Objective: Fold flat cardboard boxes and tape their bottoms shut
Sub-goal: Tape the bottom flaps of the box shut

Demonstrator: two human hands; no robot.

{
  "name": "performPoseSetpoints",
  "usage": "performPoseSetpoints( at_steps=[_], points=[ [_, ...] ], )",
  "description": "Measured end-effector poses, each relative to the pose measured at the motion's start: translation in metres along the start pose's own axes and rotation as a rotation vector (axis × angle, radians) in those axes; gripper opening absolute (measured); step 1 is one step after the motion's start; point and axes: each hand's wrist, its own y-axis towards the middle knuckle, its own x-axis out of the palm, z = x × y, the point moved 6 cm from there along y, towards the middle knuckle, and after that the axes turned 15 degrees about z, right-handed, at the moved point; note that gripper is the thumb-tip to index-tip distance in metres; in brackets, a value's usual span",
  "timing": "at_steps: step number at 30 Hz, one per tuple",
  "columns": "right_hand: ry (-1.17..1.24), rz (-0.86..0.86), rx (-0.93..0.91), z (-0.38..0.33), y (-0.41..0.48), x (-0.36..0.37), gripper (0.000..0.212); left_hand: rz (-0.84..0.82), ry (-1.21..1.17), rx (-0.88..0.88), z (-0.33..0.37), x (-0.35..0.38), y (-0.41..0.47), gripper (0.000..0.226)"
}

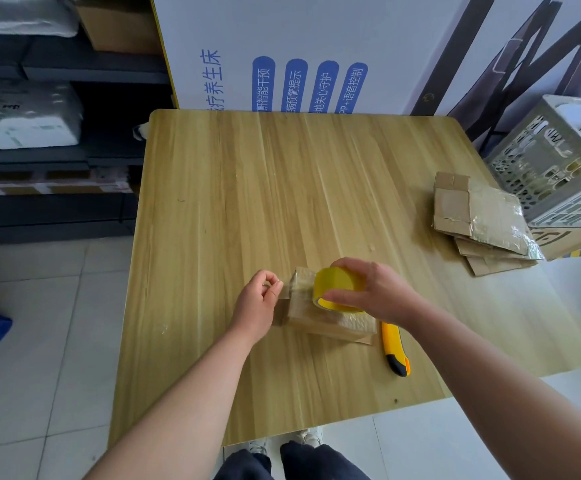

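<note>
— Where is the box (320, 318)?

— On the table (247, 185), near side, right under my hands. It's folded up, and the roll (339, 284) sits on top of it.

— And your hands?

— My right hand (373, 289) curls round the roll, thumb on the near face and fingers over the top. My left hand (257, 301) pinches the tape end (283, 289) between thumb and forefinger, just left of the box. A clear strip is stretched from there to the roll.

— What could go wrong from here?

— Mostly the strip. If I let it go slack, it can fold back and stick to itself, or catch my fingers. If I lay it down crooked, I think it misses the seam and the bottom flaps stay loose. The box is small and light, so a hard pull on the roll could drag it or tip it, since no hand pins it down.

— And the cut?

— The knife (395, 348) lies just right of the box, near my right wrist. Both hands are busy, so one must let go to reach it. If the left releases first, the end can spring back onto the roll. I can't tell whether the blade is out, so I'd reach with care.

— The rest?

— The stack (483, 226) of flat boxes waits at the far right edge, beside the crate (552, 168), well apart from this one.
</note>
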Motion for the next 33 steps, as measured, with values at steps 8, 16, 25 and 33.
performPoseSetpoints(
  at_steps=[8,16,25,33],
  points=[
    [-0.022,-0.017,0.014,-0.004,0.007,0.006,0.042,-0.023,-0.11,-0.085,-0.014,0.013,-0.003,0.014],
    [0.03,0.005,0.034,-0.001,0.009,0.008,0.042,-0.118,-0.142,-0.089,-0.017,0.026,-0.008,0.015],
    [0.03,-0.008,0.037,0.0,0.01,0.009,0.044,0.03,-0.15,-0.141,-0.006,0.007,-0.006,0.01],
    [0.016,0.011,0.025,-0.004,0.008,0.007,0.042,-0.253,-0.059,-0.164,-0.011,0.015,-0.008,0.026]
  ],
)
